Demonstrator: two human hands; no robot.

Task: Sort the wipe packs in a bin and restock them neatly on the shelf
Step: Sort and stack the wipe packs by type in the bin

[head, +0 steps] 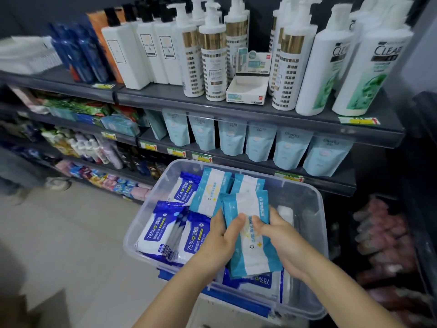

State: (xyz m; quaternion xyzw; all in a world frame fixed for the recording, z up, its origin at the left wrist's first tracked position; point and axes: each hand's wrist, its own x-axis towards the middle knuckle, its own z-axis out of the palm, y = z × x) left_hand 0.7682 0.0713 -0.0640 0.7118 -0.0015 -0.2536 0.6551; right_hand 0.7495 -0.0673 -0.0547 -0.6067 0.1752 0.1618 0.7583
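Head view. Holds a light-blue wipe pack (250,252) at lower centre of frame, above the clear bin (305,209). Grips the pack's left long edge with the left hand (222,235), thumb on the face, fingers hidden behind; grips the right long edge with the right hand (281,237) the same way. Keeps the pack directly between both hands, neither one nearer. Runs lengthwise from lower frame to upper frame, leaning slightly left, top end toward the shelf (248,166) at mid frame. Leaves dark-blue alcohol wipe packs (163,228) at the bin's left side and more light-blue packs (210,192) at its upper middle. Probable next move: carry up-frame, top end first, or set down beside the matching packs; cannot tell which.
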